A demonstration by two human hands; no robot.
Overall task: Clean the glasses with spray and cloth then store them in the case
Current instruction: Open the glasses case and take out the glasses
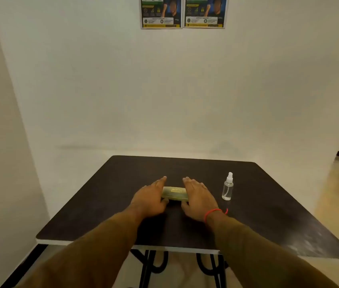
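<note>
An olive-green glasses case (174, 193) with gold lettering lies closed on the dark table (122, 183), near its middle. My left hand (151, 197) rests against the case's left end, thumb at the front edge, fingers stretched forward. My right hand (197, 197), with a red thread on the wrist, touches the case's right end the same way. A small clear spray bottle (227, 187) with a white nozzle stands upright to the right of my right hand. No glasses and no cloth are visible.
The table stands close to a white wall; its black metal legs (149, 267) show below the near edge. Two posters (183, 12) hang high on the wall. Pale floor lies to the right.
</note>
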